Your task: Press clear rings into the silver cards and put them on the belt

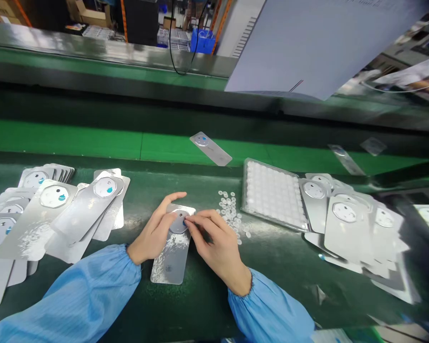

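Observation:
A silver phone back cover (171, 255), with whitish mottled marks, lies on the green bench in front of me, its round camera ring (178, 222) towards the far end. My left hand (157, 230) is at its left edge; the thumb rests on the cover by the ring, and the index finger stretches past the top edge. Thumb and index finger of my right hand (216, 240) are pinched at the ring's right side. A small dark blue piece (185, 222) shows at those fingertips. The other right fingers are curled.
Left are stacked covers (89, 209) with blue tabs; right is another pile of covers (346, 228). Small clear discs (229, 209) lie scattered beside a clear tray (271, 193) of white round pieces. One cover (211, 149) lies on the green strip beyond. A white sheet (307, 43) hangs above.

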The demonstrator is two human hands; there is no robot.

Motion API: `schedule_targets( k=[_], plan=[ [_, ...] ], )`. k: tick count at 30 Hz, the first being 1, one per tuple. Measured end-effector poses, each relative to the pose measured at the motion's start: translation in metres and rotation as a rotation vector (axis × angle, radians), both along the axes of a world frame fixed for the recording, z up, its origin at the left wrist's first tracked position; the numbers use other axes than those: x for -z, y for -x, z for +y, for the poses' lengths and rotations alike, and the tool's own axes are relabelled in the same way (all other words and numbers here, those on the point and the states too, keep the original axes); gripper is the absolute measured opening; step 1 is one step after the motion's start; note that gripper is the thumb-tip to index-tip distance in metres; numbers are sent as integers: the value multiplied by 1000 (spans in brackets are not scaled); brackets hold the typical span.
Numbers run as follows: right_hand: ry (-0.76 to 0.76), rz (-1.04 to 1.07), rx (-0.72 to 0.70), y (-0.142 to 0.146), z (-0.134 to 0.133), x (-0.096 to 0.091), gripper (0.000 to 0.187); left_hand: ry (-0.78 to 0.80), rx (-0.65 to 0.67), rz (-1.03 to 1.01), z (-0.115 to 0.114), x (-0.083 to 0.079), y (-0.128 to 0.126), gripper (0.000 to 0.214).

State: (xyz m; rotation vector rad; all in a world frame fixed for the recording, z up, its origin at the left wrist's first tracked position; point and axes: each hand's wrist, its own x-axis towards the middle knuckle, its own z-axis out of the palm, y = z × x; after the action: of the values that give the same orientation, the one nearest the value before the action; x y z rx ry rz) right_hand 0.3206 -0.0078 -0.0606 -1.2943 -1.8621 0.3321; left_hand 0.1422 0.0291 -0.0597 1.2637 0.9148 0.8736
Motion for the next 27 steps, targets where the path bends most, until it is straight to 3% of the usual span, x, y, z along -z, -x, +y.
schedule_targets(
  k=[9,18,27],
  plan=[
    [27,-165,18,2,-2,0,14,-2,1,-6,0,-3,0,47],
    [-18,-197,-12,3,-2,1,15,112,2,-66,1,2,-1,47],
    [39,48,-55,4,-1,2,16,108,-91,-102,7,7,-1,50]
  ],
)
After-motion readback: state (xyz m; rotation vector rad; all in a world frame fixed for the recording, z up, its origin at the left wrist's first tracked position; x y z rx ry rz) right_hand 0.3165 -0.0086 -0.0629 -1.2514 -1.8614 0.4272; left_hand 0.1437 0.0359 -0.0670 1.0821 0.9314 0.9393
